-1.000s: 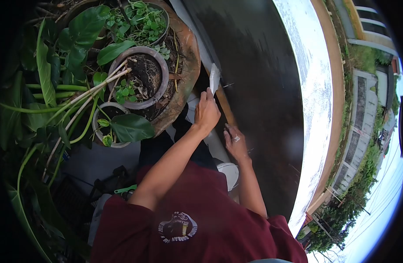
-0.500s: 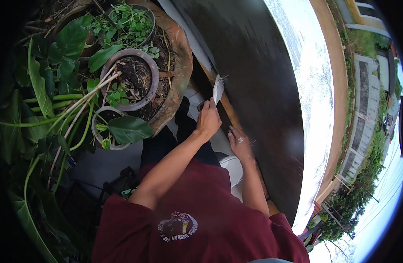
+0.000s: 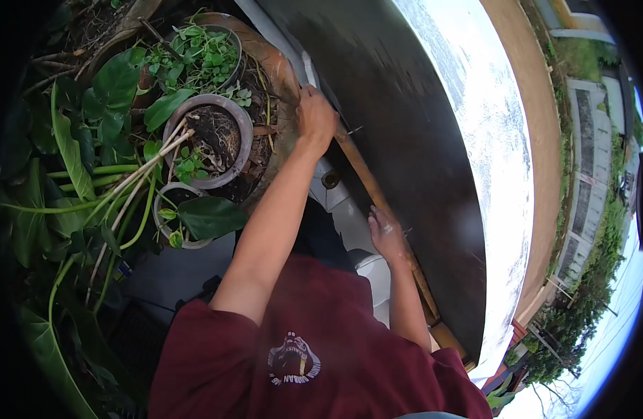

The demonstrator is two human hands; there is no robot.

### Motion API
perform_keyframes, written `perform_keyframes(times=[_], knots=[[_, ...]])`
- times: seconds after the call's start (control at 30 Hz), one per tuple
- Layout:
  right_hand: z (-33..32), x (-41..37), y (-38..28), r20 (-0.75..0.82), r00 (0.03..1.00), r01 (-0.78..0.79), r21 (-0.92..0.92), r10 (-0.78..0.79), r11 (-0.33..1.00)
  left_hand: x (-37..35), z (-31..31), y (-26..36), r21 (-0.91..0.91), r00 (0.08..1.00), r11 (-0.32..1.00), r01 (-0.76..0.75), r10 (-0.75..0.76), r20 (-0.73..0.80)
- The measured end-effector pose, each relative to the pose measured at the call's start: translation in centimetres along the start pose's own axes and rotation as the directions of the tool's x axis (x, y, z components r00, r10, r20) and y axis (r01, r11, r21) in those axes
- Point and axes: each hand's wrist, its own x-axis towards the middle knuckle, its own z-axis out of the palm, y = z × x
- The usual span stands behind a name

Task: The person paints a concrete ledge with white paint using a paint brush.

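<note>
My left hand (image 3: pixel 316 119) is closed around a narrow, flat tool coated in white (image 3: pixel 308 68). Its exposed end lies along the lower edge of the dark grey wall (image 3: pixel 412 133), close to the rim of the large brown planter (image 3: pixel 283 77). The hand hides the rest of the tool, so I cannot tell its exact kind. Lower down, my right hand (image 3: pixel 385 236) rests against the long wooden strip (image 3: pixel 363 171) at the wall's foot, fingers extended and holding nothing. White smears mark its back.
Potted plants (image 3: pixel 209 143) and big leaves crowd the left side. A white bucket (image 3: pixel 371 269) stands beside my right forearm. Thin stubs (image 3: pixel 355 130) stick out from the wall near the strip. Along the wall runs a bright white top (image 3: pixel 499 140), with houses and trees beyond.
My left hand has moved up and left along the wall's edge with the white tool, and the arm is straighter. My right hand stays by the strip, slightly lower in view.
</note>
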Motion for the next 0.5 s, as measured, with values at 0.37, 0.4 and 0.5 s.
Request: perform_keyframes(times=[0.37,0.4,0.5], knots=[[-1.2,1.0,-2.3,0.046,0.999,0.012,-0.061,-0.010,0.998,-5.5,-4.0,1.1,-0.107,0.996,0.993,-0.040,0.032,-0.079],[-1.3,1.3,-2.5,0.042,0.999,0.024,-0.057,-0.021,0.998,-3.0,-4.8,1.4,-0.112,0.990,0.993,-0.022,0.006,-0.141],[-1.4,1.8,-2.7,0.024,0.999,0.042,-0.038,-0.041,0.998,5.3,-6.3,1.3,-0.052,0.957,0.998,0.045,-0.058,-0.283]])
